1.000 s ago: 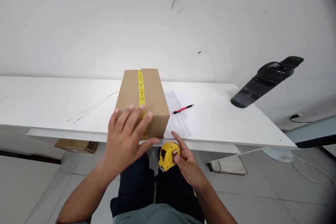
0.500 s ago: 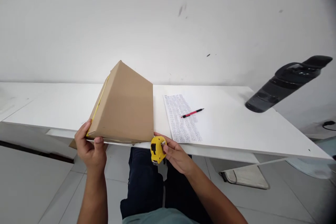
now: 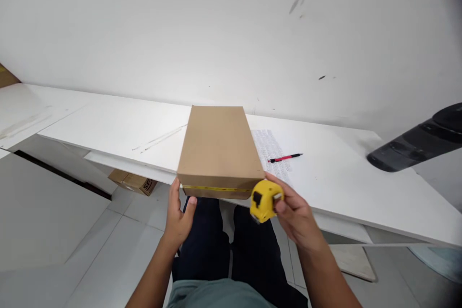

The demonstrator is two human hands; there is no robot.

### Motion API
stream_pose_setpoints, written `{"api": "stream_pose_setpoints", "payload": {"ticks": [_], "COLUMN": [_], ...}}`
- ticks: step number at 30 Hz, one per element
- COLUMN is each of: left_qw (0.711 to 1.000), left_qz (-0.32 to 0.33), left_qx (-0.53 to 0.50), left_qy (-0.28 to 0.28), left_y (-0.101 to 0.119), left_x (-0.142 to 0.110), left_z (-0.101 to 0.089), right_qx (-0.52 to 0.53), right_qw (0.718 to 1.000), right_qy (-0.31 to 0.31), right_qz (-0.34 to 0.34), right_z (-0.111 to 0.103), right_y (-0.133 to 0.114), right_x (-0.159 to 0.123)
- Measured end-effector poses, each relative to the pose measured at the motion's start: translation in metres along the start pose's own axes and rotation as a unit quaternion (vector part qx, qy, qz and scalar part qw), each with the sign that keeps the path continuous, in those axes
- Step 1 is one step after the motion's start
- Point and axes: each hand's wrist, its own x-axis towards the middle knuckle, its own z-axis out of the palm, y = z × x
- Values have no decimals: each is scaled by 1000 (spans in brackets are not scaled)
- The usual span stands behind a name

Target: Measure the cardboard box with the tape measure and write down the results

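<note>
A second carton (image 3: 133,183) is sitting below the worktop (image 3: 335,173), toward the left. The left hand (image 3: 180,217) is curving half open, its fingers touching the cardboard box (image 3: 220,147) at its near left corner; whether it is gripping, one cannot tell. The box is lying at the worktop's front edge, yellow tape (image 3: 216,188) running across its near side. The right hand (image 3: 294,207) is closing around a yellow tape measure (image 3: 266,200) beside the near right corner. Just beyond, a pen (image 3: 286,158) is resting across written paper (image 3: 269,147); farther right, a dark bottle (image 3: 415,147) is standing.
</note>
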Motion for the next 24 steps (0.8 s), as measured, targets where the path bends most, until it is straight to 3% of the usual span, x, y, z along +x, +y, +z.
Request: {"api": "stream_pose_setpoints", "payload": {"ticks": [3,5,7,11,14,16,18,21,24], "left_qw": [989,969,946,906,883,873,878,893,894], "left_qz": [130,226,308,419,464,478,462,409,370], "left_qx": [65,82,86,64,64,91,124,172,209], "left_qy": [28,49,43,-5,-32,-42,-16,81,144], "left_y": [23,42,59,85,93,91,78,45,13], "left_x": [7,11,13,14,20,28,38,60,84], "left_z": [-8,-11,-14,-20,-31,-42,-53,-68,-74], "right_qx": [-30,-60,-91,-105,-118,-134,-133,-99,-90], "right_qw": [990,979,978,982,977,973,969,948,930], "right_qy": [97,120,88,-37,-55,-47,13,165,227], "right_qz": [-103,-155,-166,-149,-166,-183,-206,-253,-276], "right_z": [-8,-1,15,51,57,49,34,7,-21], "right_y": [-13,-21,-29,-37,-37,-34,-34,-37,-41], "right_x": [-11,-20,-28,-32,-31,-30,-26,-6,25]}}
